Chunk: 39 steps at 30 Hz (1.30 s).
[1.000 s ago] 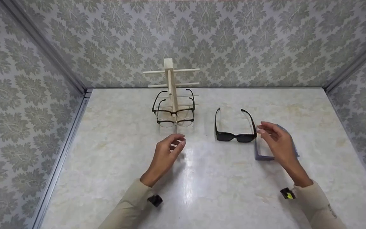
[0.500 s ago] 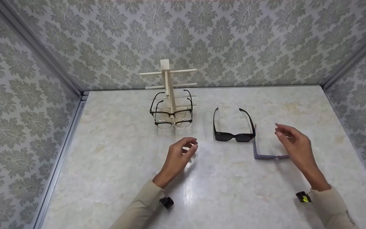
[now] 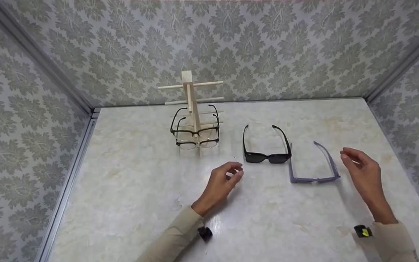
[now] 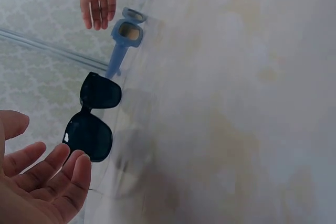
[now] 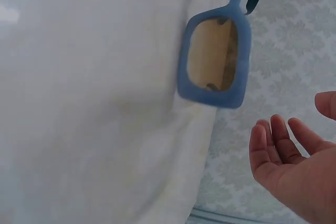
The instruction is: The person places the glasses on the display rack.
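Observation:
Black sunglasses lie on the table with their temples spread toward the back wall. Just right of them is a pair of blue-purple glasses, whose thick frame and brownish lenses show large in the right wrist view. My left hand hovers in front and to the left of the sunglasses, fingers loosely bent and holding nothing. To the right of the blue-purple glasses, my right hand is in the air, also relaxed, with nothing in it.
A wooden display rack with crossbars stands at the back, left of the sunglasses. Two dark-rimmed eyeglasses rest on its lower bars. Patterned walls enclose the marbled table at the back and sides.
My right hand has moved right, off the blue-purple glasses, which now show whole. My left hand has shifted right from below the rack toward the sunglasses. The glasses have stayed in place.

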Each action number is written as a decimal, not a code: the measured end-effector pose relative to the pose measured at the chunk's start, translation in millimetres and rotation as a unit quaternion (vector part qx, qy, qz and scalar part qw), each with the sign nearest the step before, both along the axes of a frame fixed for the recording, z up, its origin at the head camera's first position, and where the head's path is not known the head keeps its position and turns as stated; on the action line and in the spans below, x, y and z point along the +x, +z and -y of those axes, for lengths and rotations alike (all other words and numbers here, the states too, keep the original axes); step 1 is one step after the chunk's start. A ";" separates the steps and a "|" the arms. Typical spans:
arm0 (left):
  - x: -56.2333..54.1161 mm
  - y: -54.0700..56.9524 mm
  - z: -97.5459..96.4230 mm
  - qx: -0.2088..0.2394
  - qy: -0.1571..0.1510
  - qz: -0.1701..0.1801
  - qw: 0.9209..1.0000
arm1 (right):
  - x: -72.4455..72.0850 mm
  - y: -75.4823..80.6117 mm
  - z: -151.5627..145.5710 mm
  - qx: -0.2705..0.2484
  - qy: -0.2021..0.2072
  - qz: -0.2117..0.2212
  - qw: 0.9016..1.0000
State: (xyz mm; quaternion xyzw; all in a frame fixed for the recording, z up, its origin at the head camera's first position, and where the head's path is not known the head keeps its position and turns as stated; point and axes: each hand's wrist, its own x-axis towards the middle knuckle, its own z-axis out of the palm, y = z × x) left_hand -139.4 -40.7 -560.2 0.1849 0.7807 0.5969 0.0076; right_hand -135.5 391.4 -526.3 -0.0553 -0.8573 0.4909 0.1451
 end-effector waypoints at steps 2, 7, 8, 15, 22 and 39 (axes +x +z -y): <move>-0.2 -1.6 -7.3 0.004 -0.007 0.007 1.000 | 2.9 -3.8 -5.0 0.013 -0.020 0.016 1.000; 0.7 -7.2 -25.1 0.009 -0.020 0.016 1.000 | 10.2 -14.0 -12.7 0.043 -0.035 0.065 0.996; 1.1 -8.4 -28.5 0.010 -0.022 0.017 1.000 | 11.4 -15.8 -13.6 0.046 -0.032 0.073 0.996; 7.0 -13.2 -52.1 0.010 -0.042 0.019 0.999 | 19.0 -23.8 -21.5 0.034 -0.003 0.096 0.995; 8.4 -19.0 -72.0 -0.006 -0.063 0.023 0.998 | 26.2 -31.6 -26.0 0.023 0.021 0.111 0.993; 2.3 -22.7 -103.1 -0.013 -0.070 0.038 0.997 | 30.2 -46.6 -18.0 0.027 0.045 0.091 0.995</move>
